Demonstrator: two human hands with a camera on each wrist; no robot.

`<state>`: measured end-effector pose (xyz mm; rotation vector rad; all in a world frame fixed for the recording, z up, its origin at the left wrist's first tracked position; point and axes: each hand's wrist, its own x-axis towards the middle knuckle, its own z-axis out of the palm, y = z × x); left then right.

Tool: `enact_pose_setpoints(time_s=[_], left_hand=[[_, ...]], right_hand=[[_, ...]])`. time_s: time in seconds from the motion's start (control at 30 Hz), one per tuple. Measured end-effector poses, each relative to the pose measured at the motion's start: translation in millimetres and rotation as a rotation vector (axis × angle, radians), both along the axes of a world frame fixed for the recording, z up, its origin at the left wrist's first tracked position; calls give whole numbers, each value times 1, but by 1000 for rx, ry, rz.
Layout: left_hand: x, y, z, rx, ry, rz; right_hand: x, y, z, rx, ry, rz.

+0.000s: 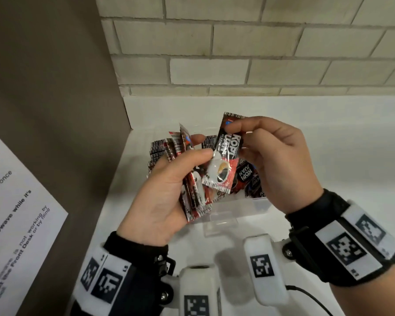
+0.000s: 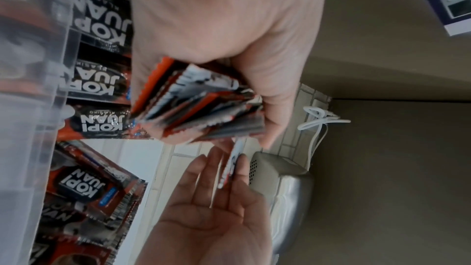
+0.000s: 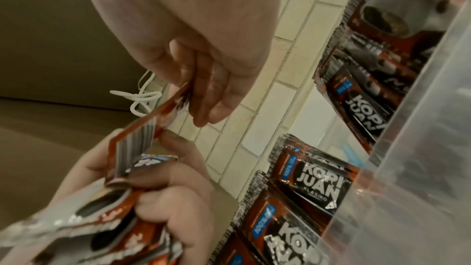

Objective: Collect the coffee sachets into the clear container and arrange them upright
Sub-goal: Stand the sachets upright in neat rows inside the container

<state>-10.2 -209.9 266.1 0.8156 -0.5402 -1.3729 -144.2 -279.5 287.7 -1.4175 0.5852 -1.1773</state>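
My left hand (image 1: 197,145) grips a fanned bundle of red-and-black coffee sachets (image 1: 194,195) above the clear container (image 1: 233,215). My right hand (image 1: 237,139) pinches a single Kopi Juan sachet (image 1: 226,156) by its upper part, right beside the bundle, and the left thumb touches that sachet too. More sachets (image 1: 246,176) lie in the container under my hands, and others stand along its back left (image 1: 156,151). The left wrist view shows the bundle (image 2: 198,104) edge-on. In the right wrist view my right fingers (image 3: 211,96) hold the single sachet (image 3: 173,104) beside the container wall (image 3: 420,148).
A brown panel (image 1: 55,87) with a white printed notice (image 1: 16,201) stands close on the left. A pale brick wall (image 1: 237,53) runs behind the white counter (image 1: 328,156). A white cable (image 2: 318,120) hangs in the corner above a silver appliance (image 2: 288,188).
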Motion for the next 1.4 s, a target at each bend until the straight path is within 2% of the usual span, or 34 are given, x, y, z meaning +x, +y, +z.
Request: enact_pose_setpoints(time_s=[0.13, 0.23, 0.3, 0.4, 0.5, 0.57, 0.6, 0.67, 0.77, 0.8, 0.87, 0.93, 1.07, 1.2, 1.3, 1.4], left_hand=[[0, 4, 3, -73, -105, 33], [-1, 3, 5, -117, -132, 125], [-1, 3, 6, -125, -130, 203], [-1, 3, 8, -150, -160, 282], [1, 3, 6, -134, -245, 305], [2, 2, 4, -95, -292, 309], [1, 2, 4, -79, -305, 304], [-2, 2, 5, -83, -305, 291], [-1, 2, 9, -111, -192, 329], [2, 1, 10, -108, -149, 356], [10, 1, 11, -107, -59, 397], [19, 2, 12, -120, 55, 410], [30, 5, 14, -194, 301, 359], [33, 10, 18, -232, 457, 348], [34, 11, 20, -226, 505, 358], [30, 9, 23, -173, 453, 395]], right_hand=[[1, -2, 1, -33, 35, -74], [0, -2, 4, 36, -61, -31], [-2, -2, 6, 67, -22, 2], [-5, -5, 6, -104, 346, -42], [-5, -6, 6, -526, 734, -114], [-3, -3, 5, -733, 853, -102], [-3, -3, 4, -759, 872, -90], [-3, -4, 1, -703, 856, -31], [-7, -11, -3, -434, 793, 141], [-10, -15, -4, -340, 746, 143], [-14, -23, -8, -185, 623, 35], [-14, -29, -13, -108, 597, -58], [-4, -33, -29, -156, 873, 2], [7, -35, -41, -249, 1082, 33], [12, -34, -43, -291, 1187, 24], [16, -35, -45, -308, 1242, -44]])
